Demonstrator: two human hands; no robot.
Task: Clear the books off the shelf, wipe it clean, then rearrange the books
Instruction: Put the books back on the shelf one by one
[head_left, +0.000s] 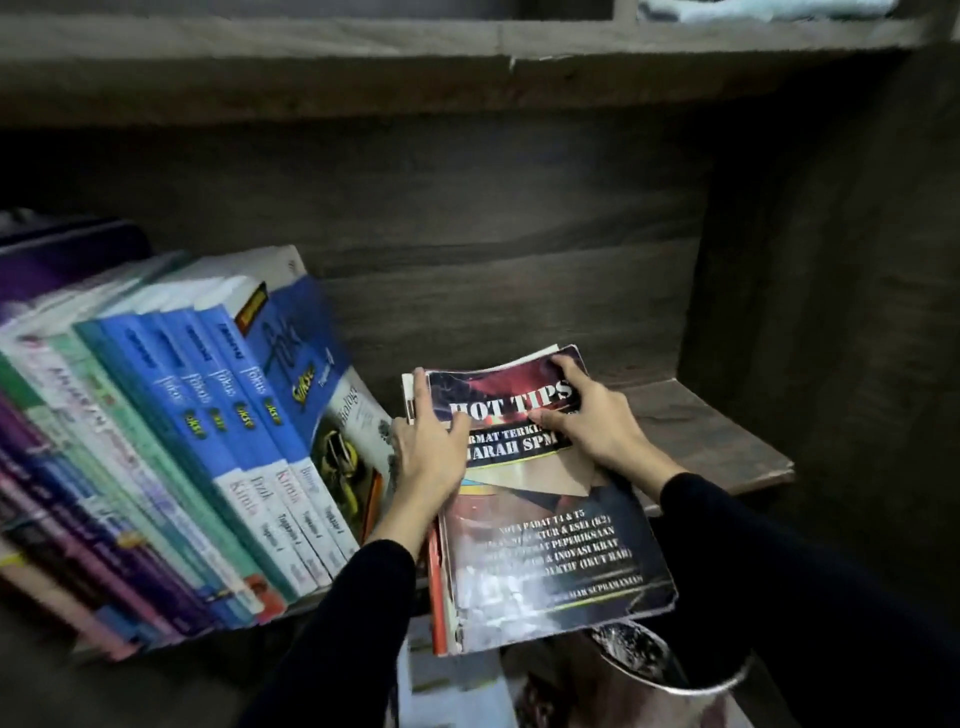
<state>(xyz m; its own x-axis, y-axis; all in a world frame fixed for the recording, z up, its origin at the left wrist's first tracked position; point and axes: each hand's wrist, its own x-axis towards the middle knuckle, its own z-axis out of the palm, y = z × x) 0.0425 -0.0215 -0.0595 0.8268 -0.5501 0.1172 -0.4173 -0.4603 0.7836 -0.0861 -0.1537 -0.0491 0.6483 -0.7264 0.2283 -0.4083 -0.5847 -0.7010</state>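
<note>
The left hand is clamped on the near-left edge of a flat stack of books, thumb laid on top and fingers run along the side. The right hand is set on the uppermost volume, the HOT TIPS book, with the thumb pressed to the cover and the fingers curled over its far right edge. The hands are held apart, one at either side of the title. The stack is seen lying flat, its near end overhanging the front edge of the shelf.

At 9 o'clock from the hands, a long row of books is found on the same shelf, leaning towards the stack and touching or nearly touching the left hand. At 3 o'clock, bare board is shown up to the side wall. At 5 o'clock, below the stack, a shiny metal vessel is partly visible. At 1 o'clock, on the level above, a pale cloth is glimpsed.

The task is judged to be at an early stage. Most books are on the shelf, so clearing is largely left to do. No wiping is in hand, and the cloth lies untouched. Rearranging is judged to remain as well. Whether the stack is being drawn out or pushed in cannot be told.
</note>
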